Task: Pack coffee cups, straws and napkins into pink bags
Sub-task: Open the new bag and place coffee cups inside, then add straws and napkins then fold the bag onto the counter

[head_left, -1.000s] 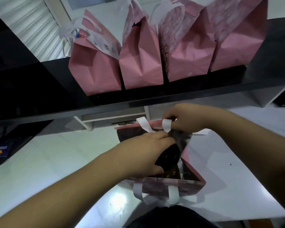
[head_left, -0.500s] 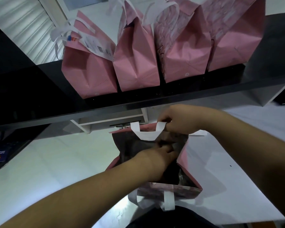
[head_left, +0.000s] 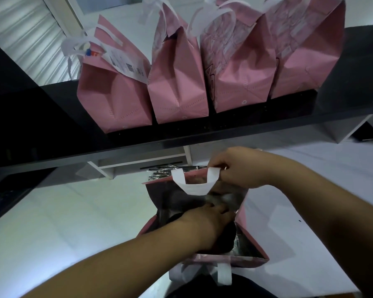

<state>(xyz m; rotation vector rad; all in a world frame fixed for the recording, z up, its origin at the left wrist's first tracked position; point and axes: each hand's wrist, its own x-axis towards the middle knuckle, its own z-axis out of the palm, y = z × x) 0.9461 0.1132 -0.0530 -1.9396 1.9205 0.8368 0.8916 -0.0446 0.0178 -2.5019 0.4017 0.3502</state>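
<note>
Pink bag (head_left: 252, 247) standing open on the white table (head_left: 73, 222), just below the black shelf (head_left: 202, 134). Left hand (head_left: 205, 220) reaching down inside the bag, fingers curling over something dark; cannot tell what, nor how tightly. Right hand (head_left: 239, 168) pinching the far rim beside the white handle (head_left: 194, 186). Four more pink bags (head_left: 177, 82) lining up on the shelf. Black straws (head_left: 166, 173) lying just behind the bag.

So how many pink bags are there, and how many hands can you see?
Pink bags on the black shelf: 4
Open pink bag on the white table: 1
Hands: 2, left hand and right hand
Total: 7
</note>
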